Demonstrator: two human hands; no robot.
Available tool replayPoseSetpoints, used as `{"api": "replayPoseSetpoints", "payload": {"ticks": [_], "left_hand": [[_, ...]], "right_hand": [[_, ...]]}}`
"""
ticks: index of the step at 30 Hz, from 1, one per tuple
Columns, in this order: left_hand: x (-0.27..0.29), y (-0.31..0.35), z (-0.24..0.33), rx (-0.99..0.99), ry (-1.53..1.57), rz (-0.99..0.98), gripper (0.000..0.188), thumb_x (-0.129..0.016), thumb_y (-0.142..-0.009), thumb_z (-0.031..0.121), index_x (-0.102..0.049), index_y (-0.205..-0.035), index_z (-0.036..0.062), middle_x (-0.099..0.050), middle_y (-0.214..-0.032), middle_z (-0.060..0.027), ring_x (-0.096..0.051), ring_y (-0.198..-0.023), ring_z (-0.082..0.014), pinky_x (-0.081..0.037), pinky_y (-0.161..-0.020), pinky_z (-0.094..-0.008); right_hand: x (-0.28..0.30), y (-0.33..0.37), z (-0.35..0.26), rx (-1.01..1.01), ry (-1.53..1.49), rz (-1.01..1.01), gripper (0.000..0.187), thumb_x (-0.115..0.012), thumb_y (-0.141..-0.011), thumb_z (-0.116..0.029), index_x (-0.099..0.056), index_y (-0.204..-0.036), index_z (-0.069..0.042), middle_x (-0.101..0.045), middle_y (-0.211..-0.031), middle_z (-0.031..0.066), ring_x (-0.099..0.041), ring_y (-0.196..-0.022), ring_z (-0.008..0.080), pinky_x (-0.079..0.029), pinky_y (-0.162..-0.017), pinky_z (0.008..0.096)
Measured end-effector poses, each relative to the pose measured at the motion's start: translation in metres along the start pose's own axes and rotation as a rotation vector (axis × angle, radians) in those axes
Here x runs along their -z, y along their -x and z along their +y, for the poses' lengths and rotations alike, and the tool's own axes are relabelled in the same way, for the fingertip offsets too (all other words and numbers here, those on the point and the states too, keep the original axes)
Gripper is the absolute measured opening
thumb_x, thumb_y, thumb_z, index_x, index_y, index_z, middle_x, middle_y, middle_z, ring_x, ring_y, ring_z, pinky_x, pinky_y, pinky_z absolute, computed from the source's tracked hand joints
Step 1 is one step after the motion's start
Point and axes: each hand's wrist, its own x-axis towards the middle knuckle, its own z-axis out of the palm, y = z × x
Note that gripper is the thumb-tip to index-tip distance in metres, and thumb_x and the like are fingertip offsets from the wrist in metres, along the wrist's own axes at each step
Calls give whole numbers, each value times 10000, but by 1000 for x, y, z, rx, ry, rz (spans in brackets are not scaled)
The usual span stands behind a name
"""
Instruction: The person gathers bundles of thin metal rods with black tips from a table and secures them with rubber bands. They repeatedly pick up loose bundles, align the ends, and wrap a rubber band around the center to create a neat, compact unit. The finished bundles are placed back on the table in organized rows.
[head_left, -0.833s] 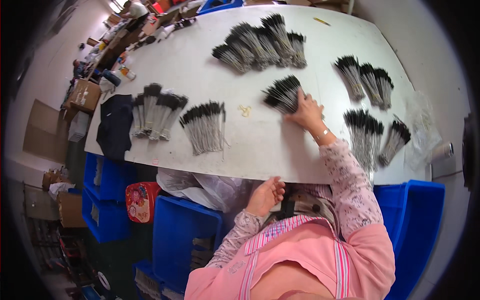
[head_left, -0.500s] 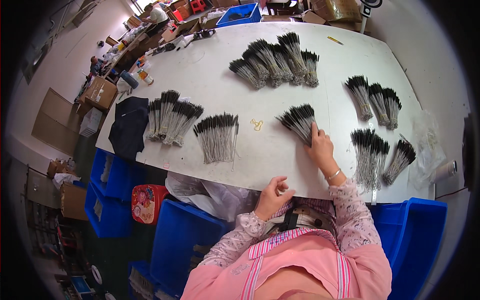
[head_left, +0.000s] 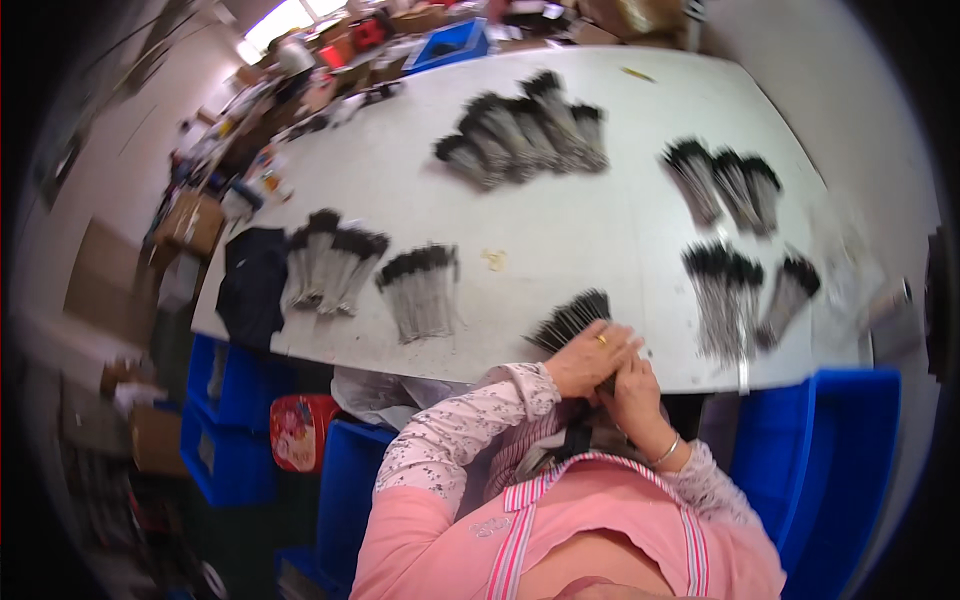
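Observation:
A bundle of thin wire brushes [head_left: 570, 318] with black bristle tips is at the table's front edge, its tips pointing away from me and to the left. My left hand [head_left: 588, 358] wraps over it with curled fingers. Close against it, my right hand [head_left: 636, 402] is closed around the lower part of the same bundle. The wire ends are hidden under my hands. Beyond them on the table lie yellow rubber bands [head_left: 493, 260]. A spread row of similar brushes [head_left: 418, 295] lies to the left.
More brush bundles lie on the white table [head_left: 380, 180]: a far group [head_left: 525, 135], a left group [head_left: 335, 265] and right groups [head_left: 725, 290]. Dark cloth [head_left: 253, 285] covers the left corner. Blue bins [head_left: 815, 450] stand below the table, beside a red box [head_left: 300, 432].
My right hand has drawn the bundle toward me to the table edge. The left hand, empty before, has come up onto it. The view has shifted and is blurred.

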Motion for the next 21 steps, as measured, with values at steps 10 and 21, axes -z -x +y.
{"api": "replayPoseSetpoints", "payload": {"ticks": [10,21], "left_hand": [[-34,0,28,-100,-174,43,230,-529,-764,135,-576,-960,24,-572,-1043,-121,-511,-1068,-270,-312,-1039,-463],[-29,-2,25,-149,77,228,376,-606,-693,105,-580,-1060,27,-591,-1139,-150,-561,-1084,-273,-430,-938,-395]], "right_hand": [[27,51,1,-275,-161,-162,535,-803,-636,-379,-578,-906,25,-611,-820,177,-583,-759,347,-484,-697,411],[22,35,23,-1029,-1699,-571,392,-739,-781,-310,-604,-916,33,-634,-772,98,-619,-601,170,-476,-486,270]]}}
